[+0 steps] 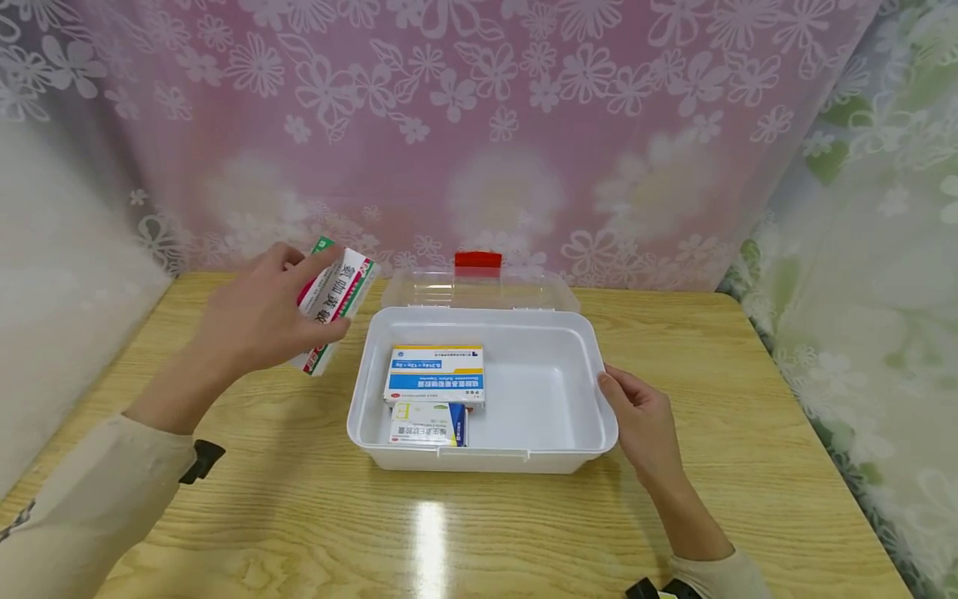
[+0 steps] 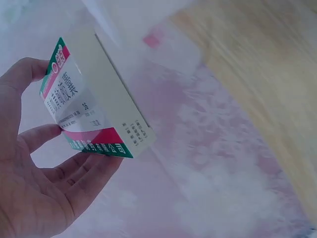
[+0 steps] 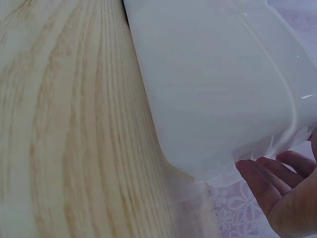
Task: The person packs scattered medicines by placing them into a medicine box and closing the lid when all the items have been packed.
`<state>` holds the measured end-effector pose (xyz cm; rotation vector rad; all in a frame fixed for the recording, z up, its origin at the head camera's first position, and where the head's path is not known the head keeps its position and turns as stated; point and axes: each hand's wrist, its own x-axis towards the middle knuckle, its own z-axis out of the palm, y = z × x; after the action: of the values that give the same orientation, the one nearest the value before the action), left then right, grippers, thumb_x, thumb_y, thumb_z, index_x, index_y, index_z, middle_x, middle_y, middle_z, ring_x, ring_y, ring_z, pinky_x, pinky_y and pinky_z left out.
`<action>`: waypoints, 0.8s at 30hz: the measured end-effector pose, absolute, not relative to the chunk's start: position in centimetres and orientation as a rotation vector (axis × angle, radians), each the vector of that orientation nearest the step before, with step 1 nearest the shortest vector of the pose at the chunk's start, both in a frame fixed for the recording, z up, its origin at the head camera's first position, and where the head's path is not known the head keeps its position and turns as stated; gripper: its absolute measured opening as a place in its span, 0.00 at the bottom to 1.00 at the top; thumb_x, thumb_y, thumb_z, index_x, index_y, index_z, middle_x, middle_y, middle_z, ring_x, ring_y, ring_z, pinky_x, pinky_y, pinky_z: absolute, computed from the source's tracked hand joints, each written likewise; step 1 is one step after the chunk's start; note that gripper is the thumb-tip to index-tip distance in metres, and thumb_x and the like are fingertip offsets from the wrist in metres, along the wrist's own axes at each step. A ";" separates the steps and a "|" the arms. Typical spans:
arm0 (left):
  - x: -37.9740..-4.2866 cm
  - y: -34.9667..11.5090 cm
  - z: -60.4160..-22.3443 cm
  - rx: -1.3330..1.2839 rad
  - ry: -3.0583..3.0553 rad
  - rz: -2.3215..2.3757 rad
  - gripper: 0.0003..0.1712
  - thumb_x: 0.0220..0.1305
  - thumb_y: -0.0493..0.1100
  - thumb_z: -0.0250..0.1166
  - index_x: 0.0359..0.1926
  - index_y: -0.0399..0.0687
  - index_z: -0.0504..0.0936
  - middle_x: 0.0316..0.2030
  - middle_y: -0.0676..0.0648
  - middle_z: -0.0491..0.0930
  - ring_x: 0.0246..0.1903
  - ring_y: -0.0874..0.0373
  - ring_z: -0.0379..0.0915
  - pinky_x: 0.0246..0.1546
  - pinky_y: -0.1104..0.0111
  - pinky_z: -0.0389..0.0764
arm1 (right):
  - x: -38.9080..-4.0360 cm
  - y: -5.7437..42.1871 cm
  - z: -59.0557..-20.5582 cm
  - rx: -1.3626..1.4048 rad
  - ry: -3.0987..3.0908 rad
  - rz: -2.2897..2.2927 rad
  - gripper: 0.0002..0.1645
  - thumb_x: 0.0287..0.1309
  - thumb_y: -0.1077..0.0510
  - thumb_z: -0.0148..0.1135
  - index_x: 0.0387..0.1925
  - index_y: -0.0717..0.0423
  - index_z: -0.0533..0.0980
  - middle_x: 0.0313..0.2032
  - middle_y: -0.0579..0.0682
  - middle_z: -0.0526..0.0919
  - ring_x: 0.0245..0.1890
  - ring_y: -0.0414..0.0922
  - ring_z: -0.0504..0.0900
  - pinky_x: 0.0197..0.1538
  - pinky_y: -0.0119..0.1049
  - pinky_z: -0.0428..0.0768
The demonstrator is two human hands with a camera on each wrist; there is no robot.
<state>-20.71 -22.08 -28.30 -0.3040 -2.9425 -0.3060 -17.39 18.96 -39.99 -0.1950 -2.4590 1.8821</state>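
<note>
My left hand (image 1: 258, 312) grips a white, green and red medicine box (image 1: 340, 291) in the air, left of a white plastic storage box (image 1: 482, 460). In the left wrist view, thumb and fingers hold this medicine box (image 2: 84, 101) by its edges, and its pale narrow side faces the camera. My right hand (image 1: 649, 416) pinches the storage box's right rim, thumb on top. From the right wrist view, those fingers (image 3: 260, 183) touch the outer wall. Inside, at the left, lie a blue, white and yellow medicine box (image 1: 436, 374) and a smaller vitamin E box (image 1: 422, 424).
The clear lid (image 1: 419, 289) is swung back behind the storage box, its red latch (image 1: 477, 259) upward. Everything stands on a wood-grain table (image 1: 262, 516). Flowered curtains (image 1: 494, 116) hang at the back and sides.
</note>
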 end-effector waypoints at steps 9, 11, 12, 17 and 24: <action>-19.8 -16.6 -24.8 -0.515 -2.827 -0.257 0.45 0.50 0.63 0.64 0.70 0.64 0.64 0.48 0.45 0.68 0.32 0.51 0.69 0.18 0.64 0.69 | -17.4 18.9 -40.0 -0.200 -2.448 1.889 0.27 0.68 0.48 0.55 0.58 0.64 0.74 0.47 0.61 0.81 0.35 0.41 0.83 0.35 0.33 0.83; -19.9 -15.6 -24.1 -0.546 -2.832 -0.272 0.45 0.50 0.63 0.64 0.71 0.65 0.63 0.48 0.45 0.67 0.32 0.52 0.68 0.19 0.65 0.70 | -17.3 18.9 -39.9 -0.200 -2.447 1.887 0.27 0.68 0.49 0.55 0.58 0.64 0.74 0.47 0.62 0.80 0.35 0.41 0.83 0.35 0.33 0.83; -19.9 -15.1 -23.8 -0.560 -2.831 -0.278 0.45 0.50 0.63 0.64 0.71 0.65 0.62 0.48 0.46 0.67 0.32 0.53 0.68 0.20 0.65 0.70 | -17.3 18.8 -39.9 -0.200 -2.447 1.886 0.27 0.68 0.49 0.55 0.58 0.64 0.74 0.48 0.62 0.80 0.35 0.41 0.83 0.35 0.32 0.83; -20.2 -12.5 -22.6 -0.628 -2.834 -0.258 0.46 0.50 0.64 0.62 0.71 0.67 0.60 0.46 0.47 0.67 0.33 0.54 0.67 0.23 0.64 0.72 | -17.2 18.8 -39.7 -0.202 -2.447 1.885 0.26 0.68 0.49 0.55 0.57 0.65 0.74 0.47 0.62 0.80 0.35 0.42 0.83 0.35 0.32 0.83; -21.1 -8.6 -22.1 -0.761 -2.798 -0.271 0.45 0.51 0.66 0.63 0.70 0.66 0.62 0.43 0.48 0.67 0.31 0.56 0.66 0.25 0.67 0.72 | -17.4 18.9 -39.9 -0.187 -2.449 1.879 0.27 0.68 0.48 0.55 0.57 0.64 0.75 0.47 0.62 0.81 0.36 0.43 0.84 0.35 0.33 0.83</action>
<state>-21.11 -8.58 -22.10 -0.7608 -2.7979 -0.2710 -17.39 18.86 -39.95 -0.1872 -2.4488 1.8788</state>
